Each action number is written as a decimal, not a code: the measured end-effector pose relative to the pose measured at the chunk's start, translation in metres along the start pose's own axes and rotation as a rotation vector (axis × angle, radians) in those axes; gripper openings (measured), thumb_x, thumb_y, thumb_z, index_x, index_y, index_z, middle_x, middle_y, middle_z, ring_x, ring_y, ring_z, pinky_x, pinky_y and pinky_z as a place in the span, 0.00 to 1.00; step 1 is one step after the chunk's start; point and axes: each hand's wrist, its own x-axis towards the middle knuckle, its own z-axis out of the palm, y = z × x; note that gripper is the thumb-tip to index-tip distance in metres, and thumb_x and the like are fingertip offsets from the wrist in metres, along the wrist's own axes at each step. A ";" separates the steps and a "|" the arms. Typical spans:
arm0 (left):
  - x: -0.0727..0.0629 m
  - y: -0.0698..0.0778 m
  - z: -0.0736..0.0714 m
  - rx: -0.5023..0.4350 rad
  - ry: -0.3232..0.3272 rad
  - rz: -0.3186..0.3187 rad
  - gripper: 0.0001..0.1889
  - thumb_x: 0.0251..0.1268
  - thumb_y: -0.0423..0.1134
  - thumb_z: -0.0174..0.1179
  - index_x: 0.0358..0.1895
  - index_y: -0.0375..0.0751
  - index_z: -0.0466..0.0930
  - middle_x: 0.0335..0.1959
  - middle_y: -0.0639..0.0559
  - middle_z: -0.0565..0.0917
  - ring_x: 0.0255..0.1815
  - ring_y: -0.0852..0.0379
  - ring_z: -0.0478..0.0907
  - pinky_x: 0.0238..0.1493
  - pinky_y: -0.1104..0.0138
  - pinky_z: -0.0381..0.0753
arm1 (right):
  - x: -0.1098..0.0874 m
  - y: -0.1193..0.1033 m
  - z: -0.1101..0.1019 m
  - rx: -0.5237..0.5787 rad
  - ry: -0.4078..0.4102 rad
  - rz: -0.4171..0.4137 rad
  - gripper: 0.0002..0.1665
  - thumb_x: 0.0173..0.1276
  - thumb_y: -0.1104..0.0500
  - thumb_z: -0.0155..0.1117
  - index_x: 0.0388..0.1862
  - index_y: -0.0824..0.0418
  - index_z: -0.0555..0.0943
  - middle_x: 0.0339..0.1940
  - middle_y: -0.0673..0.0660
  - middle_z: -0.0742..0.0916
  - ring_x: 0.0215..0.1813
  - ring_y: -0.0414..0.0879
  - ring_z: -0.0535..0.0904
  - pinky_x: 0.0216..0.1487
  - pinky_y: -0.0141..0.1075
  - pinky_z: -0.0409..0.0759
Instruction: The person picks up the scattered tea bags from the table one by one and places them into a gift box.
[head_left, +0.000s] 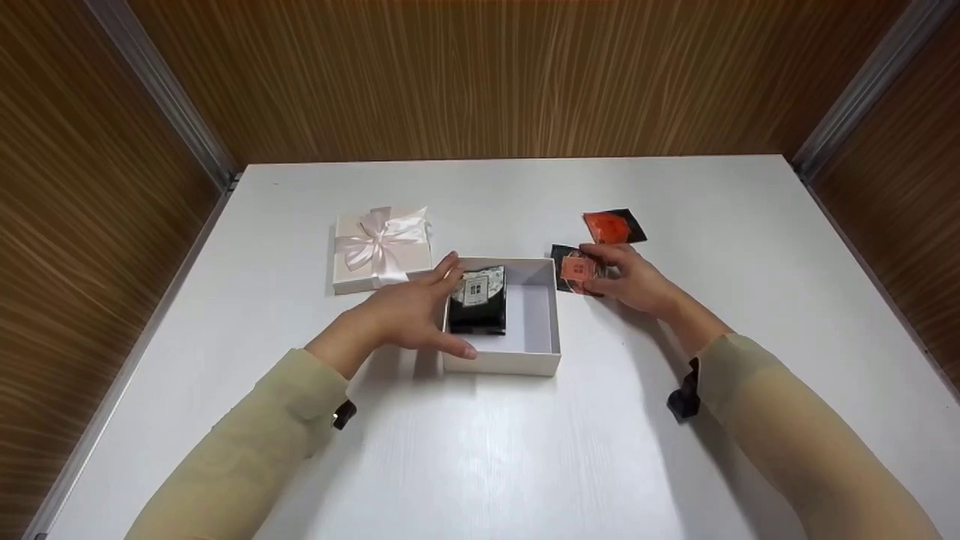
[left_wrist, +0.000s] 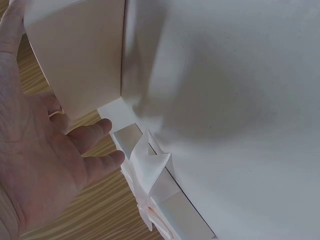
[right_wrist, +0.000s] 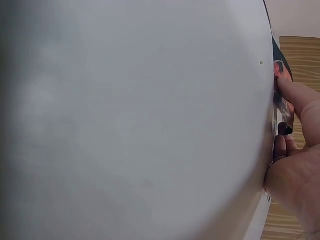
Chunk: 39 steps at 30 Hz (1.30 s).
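Note:
A white open box (head_left: 517, 364) stands in front of me with a black-and-white tea sachet (head_left: 480, 313) lying in its left half. My left hand (head_left: 405, 311) touches the box's left side, thumb at the front rim and fingers spread toward the back corner. In the left wrist view those fingers are mostly straight beside the box wall (left_wrist: 75, 60). To the right of the box, my right hand (head_left: 637, 281) pinches a black sachet with an orange tag (head_left: 576, 268). The right wrist view shows the thumb on the sachet (right_wrist: 286, 100) and fingers at its lower edge.
A pale box lid (head_left: 349, 274) with a pink ribbon bow (head_left: 379, 241) sits left of the box. Behind my right hand lies an orange-and-black sachet (head_left: 609, 226). Wood-grain panels (head_left: 480, 82) enclose the white table (head_left: 487, 457) at the back and sides.

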 end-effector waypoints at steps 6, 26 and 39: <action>0.000 0.000 0.000 0.005 0.004 -0.005 0.73 0.47 0.85 0.65 0.89 0.49 0.38 0.88 0.59 0.31 0.83 0.42 0.59 0.63 0.48 0.79 | -0.001 -0.001 0.000 0.009 0.021 -0.024 0.31 0.77 0.58 0.70 0.77 0.57 0.76 0.72 0.65 0.70 0.69 0.61 0.68 0.72 0.54 0.63; 0.004 0.004 0.002 0.024 -0.006 0.006 0.74 0.46 0.86 0.64 0.89 0.47 0.38 0.89 0.57 0.32 0.82 0.42 0.61 0.64 0.48 0.79 | -0.006 0.002 -0.008 0.147 -0.006 0.069 0.23 0.81 0.62 0.60 0.73 0.58 0.80 0.73 0.61 0.78 0.67 0.53 0.67 0.68 0.42 0.64; 0.004 0.002 0.000 0.023 -0.009 -0.015 0.74 0.46 0.86 0.64 0.89 0.50 0.38 0.88 0.59 0.31 0.83 0.41 0.59 0.65 0.48 0.78 | -0.006 0.000 -0.015 0.111 0.021 0.081 0.22 0.82 0.54 0.63 0.68 0.62 0.84 0.65 0.63 0.86 0.71 0.49 0.73 0.77 0.46 0.63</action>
